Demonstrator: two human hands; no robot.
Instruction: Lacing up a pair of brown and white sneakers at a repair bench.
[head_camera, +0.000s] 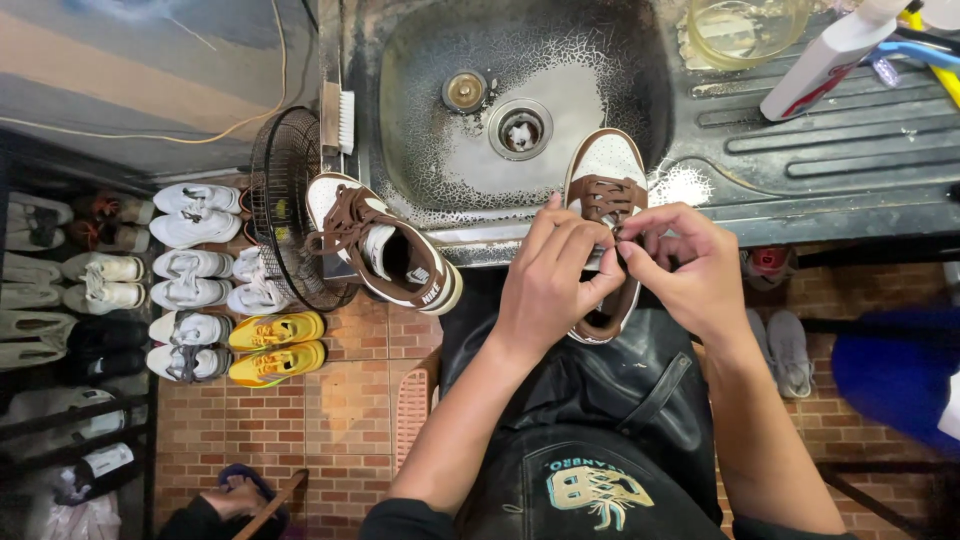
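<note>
So the big steel sink is filling most of the view, crusted with white residue, and the brown-and-white sneaker being worked on is resting toe-first over its front rim with the heel hanging back toward the person's dark apron. Both hands are pinching closed on the brown laces near the top of the tongue: the left hand is curling its fingers down over the lace from the near side, the right hand is nipping a lace end between thumb and fingertips. My take on doing this bit well: be keeping even tension on both ends, be feeding the lace flat so it isn't twisting, and be steadying the shoe against the rim so it isn't sliding into the basin. The matching sneaker is sitting at the sink's left corner, leaning on a wire fan guard, laces loose. Rows of other shoes are lining the brick floor to the left. Hard to make out: the knuckles are covering the exact eyelet being threaded, so I can't tell whether the lace is going in or coming out, and the shoe's heel is disappearing behind the left wrist; the bottles at the top right are getting cut off by the frame
</note>
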